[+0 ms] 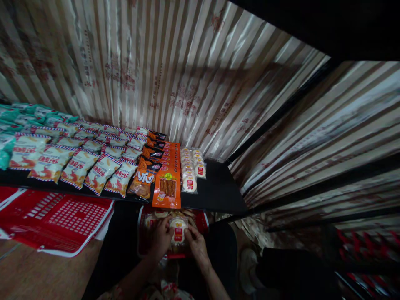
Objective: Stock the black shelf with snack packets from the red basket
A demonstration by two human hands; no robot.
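A person looks down at both of their hands, held over a red basket (140, 243) between their knees, just under the front edge of a black shelf (220, 187). The left hand (162, 238) and the right hand (197, 247) grip a small clear packet (178, 232) from either side, fingers bent in and thumbs on its face. It holds something round and white and has a red label, which faces up. More clear packets (150, 222) lie loose in the basket around it; the picture is dim there, so their number is hard to tell.

On the shelf, toward its right end, matching packets stand in two columns, the left one (189, 183) reaching nearer the front edge than the right one (200, 169). So part of this kind is set out, while the gripped packet and those in the basket are off the shelf. Touching or just beside the left column are flat orange packets (166, 189). Further left come orange and black bags (141, 181), white bags with striped ends (101, 171), and teal bags (4, 143) at the left end of the view, all in rows running from back to front.
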